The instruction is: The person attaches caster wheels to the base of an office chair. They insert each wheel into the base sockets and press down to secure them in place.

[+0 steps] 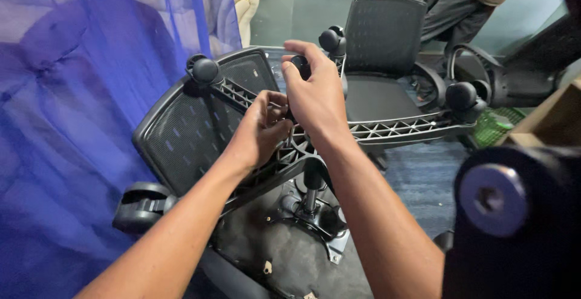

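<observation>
I see an upturned office chair with its star base (pixel 387 131) pointing up in the middle of the view. My right hand (pixel 315 96) closes around one castor (pixel 299 64) at the top. My left hand (pixel 261 131) pinches the base hub just below. A blue net (pixel 91 93) hangs at left.

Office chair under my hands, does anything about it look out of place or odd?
Yes. The chair lies tipped over, its star base and casters in the air. Both hands, left hand and right hand, grip the base's hub.
</observation>
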